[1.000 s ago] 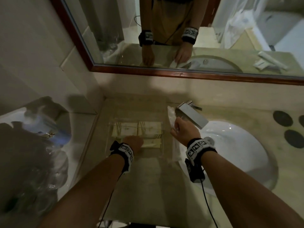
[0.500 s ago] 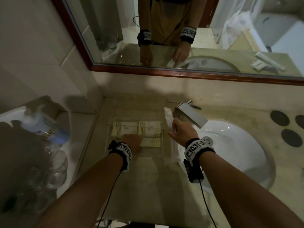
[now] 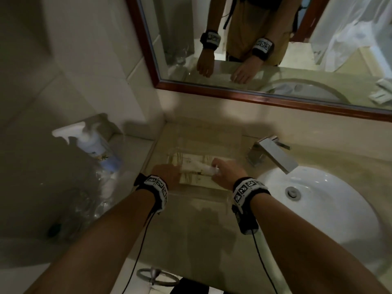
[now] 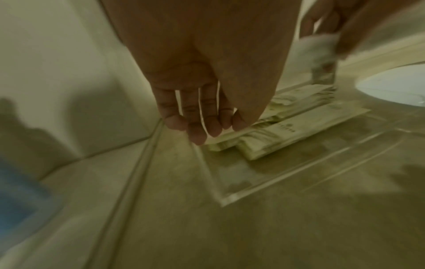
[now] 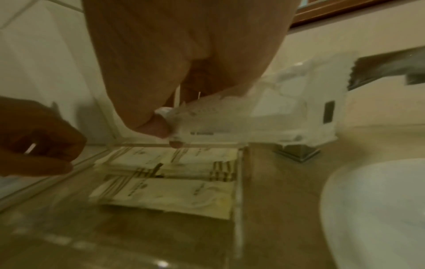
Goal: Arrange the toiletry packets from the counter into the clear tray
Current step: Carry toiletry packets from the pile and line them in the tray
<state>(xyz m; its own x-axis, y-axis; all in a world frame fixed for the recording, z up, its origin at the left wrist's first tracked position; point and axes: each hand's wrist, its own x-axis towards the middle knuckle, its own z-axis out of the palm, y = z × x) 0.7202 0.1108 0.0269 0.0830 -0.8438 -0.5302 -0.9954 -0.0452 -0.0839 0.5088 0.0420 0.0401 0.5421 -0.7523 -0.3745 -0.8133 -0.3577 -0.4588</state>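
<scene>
Our right hand [image 3: 226, 174] has swung in from the tap side and now hovers over the clear tray [image 5: 239, 183], its fingers [image 5: 152, 126] pinching one white packet [image 5: 264, 116] by its end; a second ago that packet stood beside the tap [image 3: 273, 153], so the carry is nearly done and, as we judge it, only the lowering and letting go remain. Our left hand [image 4: 195, 102] has stayed at the tray's left edge, fingers straight and loose, tips at the stacked packets [image 4: 285, 127], gripping nothing. Counting: one tray on the bench [image 3: 191, 219]; inside it we make out at least three striped cream packets, some overlapping, so the exact number is unclear; one white packet in the air. We see no other packets left on the bench near the sink [image 3: 318, 200]
</scene>
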